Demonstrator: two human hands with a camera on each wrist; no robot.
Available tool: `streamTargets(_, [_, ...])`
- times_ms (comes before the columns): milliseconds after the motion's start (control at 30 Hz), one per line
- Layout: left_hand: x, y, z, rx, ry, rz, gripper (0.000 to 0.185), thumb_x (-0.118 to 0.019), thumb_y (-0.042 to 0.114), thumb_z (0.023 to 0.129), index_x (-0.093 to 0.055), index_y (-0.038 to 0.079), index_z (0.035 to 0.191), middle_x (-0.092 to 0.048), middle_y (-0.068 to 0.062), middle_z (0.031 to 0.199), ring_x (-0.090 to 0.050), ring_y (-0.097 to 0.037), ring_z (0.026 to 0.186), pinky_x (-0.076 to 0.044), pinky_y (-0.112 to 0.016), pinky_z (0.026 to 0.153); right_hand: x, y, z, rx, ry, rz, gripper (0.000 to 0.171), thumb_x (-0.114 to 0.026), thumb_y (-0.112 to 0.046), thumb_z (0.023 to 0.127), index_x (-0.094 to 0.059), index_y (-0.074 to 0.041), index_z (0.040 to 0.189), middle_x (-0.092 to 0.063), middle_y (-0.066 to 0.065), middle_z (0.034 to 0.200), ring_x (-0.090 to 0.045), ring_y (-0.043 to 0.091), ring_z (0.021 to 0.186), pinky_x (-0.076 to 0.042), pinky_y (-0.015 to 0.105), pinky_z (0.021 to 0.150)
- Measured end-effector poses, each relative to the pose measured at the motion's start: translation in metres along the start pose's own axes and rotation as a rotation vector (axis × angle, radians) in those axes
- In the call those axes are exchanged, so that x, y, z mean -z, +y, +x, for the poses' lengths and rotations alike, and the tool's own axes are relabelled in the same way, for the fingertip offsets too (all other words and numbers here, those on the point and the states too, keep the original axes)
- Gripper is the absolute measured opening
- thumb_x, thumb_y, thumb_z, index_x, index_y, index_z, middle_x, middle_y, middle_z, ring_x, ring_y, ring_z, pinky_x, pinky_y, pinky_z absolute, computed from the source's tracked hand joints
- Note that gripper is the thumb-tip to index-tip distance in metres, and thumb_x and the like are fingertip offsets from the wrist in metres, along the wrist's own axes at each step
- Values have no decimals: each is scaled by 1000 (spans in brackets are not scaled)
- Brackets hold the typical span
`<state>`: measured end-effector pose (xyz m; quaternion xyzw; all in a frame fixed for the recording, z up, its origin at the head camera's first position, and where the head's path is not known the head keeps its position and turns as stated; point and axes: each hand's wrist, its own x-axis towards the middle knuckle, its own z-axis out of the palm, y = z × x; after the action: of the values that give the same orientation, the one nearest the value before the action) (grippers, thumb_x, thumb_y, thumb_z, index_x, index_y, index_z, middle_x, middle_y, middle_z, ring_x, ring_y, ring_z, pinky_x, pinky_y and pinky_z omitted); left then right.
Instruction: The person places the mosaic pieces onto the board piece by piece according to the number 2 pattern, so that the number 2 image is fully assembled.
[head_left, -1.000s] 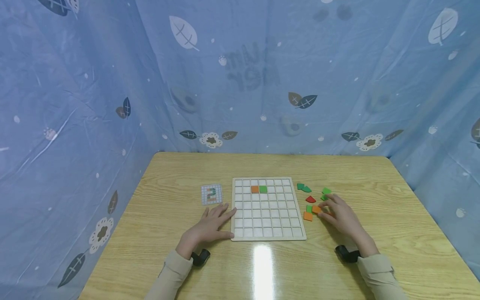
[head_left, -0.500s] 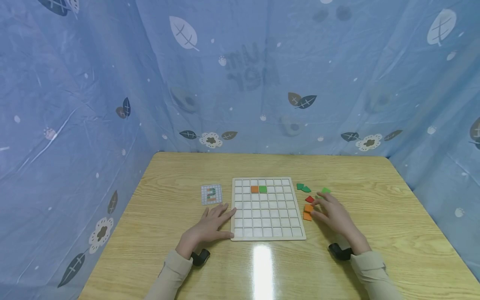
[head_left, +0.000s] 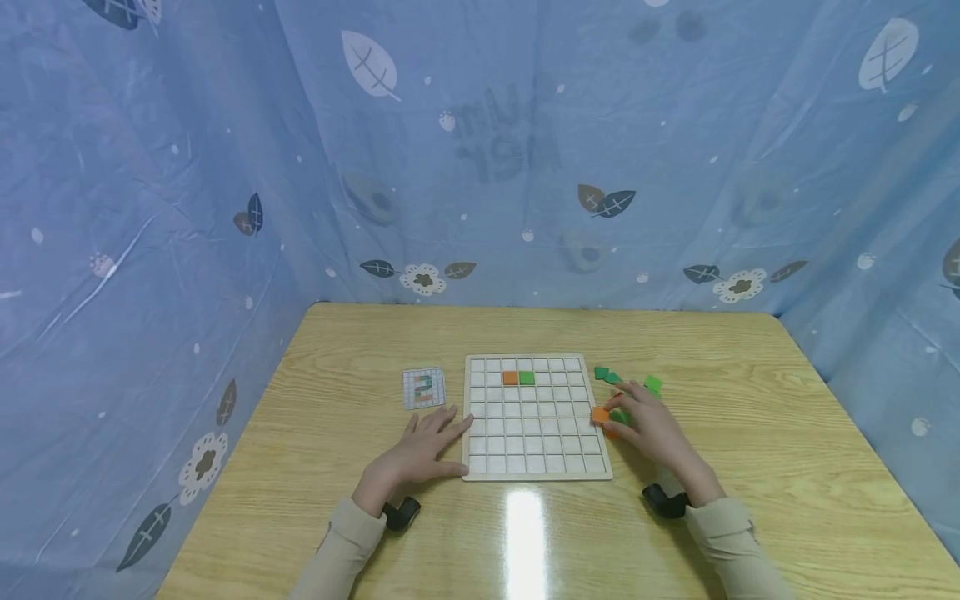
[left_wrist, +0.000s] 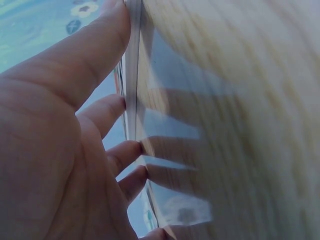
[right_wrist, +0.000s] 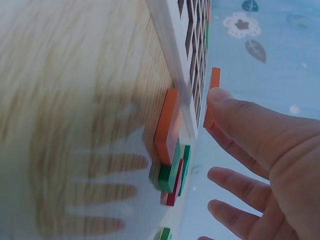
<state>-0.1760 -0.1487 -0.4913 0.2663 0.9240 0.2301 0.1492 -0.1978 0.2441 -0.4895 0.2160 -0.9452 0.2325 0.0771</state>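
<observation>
I see an orange tile (head_left: 600, 414) pinched in the right hand (head_left: 651, 429) at the board's (head_left: 536, 467) right edge; two tiles are placed (most cells bare, probably). The left hand (head_left: 420, 450) lies flat against the board's left edge.

You are seated in a makeshift recording booth rather than a lived-in room: a blue plastic sheet printed with leaves and flowers (head_left: 480, 167) hangs wrinkled behind and to both sides of the light wood-grain counter (head_left: 750, 400). On that counter lie a white wooden grid board (head_left: 534, 433) and a small pattern card (head_left: 423, 388) just left of it.
</observation>
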Motion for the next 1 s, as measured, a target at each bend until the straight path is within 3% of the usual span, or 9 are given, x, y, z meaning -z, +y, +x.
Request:
streamTargets(533, [-1,-1,1,-2,-5,3,75,-57,50,87,-24,23,148,-14,-14,154,-7,-34,142,2,-59,112,-15,-19,10,68,12,5,18,-75,-17,77,-66,-10,92,-49,25,131,-42,44,122,-37,57,98])
streamTargets(1000, [0,-1,1,0,-7,8,76,-57,50,86,-23,23,148,-14,-12,155,-7,-32,142,2,-59,112,-23,-36,15,41,-50,65,14,-71,-20,82,-66,-12,93,-47,21,135,-32,44,131,-35,57,101])
